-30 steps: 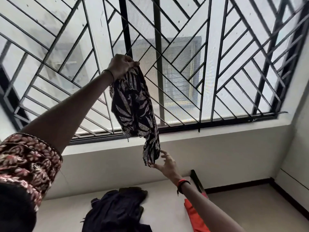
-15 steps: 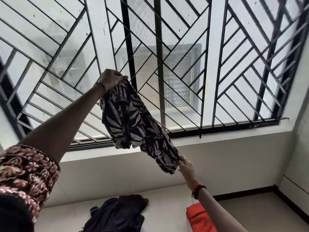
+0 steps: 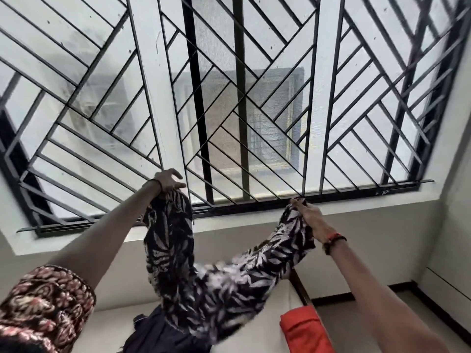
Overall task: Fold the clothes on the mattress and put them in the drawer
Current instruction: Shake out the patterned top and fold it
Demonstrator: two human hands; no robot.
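Note:
A dark garment with a white leaf print [image 3: 209,284] hangs in the air, stretched between both my hands in front of the window. My left hand [image 3: 167,182] holds one end of it at the upper left, some fingers spread. My right hand [image 3: 309,216] pinches the other end at the upper right. The cloth sags in a blurred curve between them. Below it a dark navy garment [image 3: 155,335] lies crumpled on the pale mattress [image 3: 267,327]. A folded orange cloth [image 3: 303,332] lies on the mattress at the right. No drawer is in view.
A large window with a black diagonal grille [image 3: 242,110] fills the wall ahead, above a white sill [image 3: 356,207]. A dark bed frame edge [image 3: 302,291] runs along the mattress's right side, with floor [image 3: 362,317] beyond it and a white wall at the far right.
My right hand has gripped the garment's lower end and lifted it up and to the right. My left hand has come down. The garment now spreads wide between both hands.

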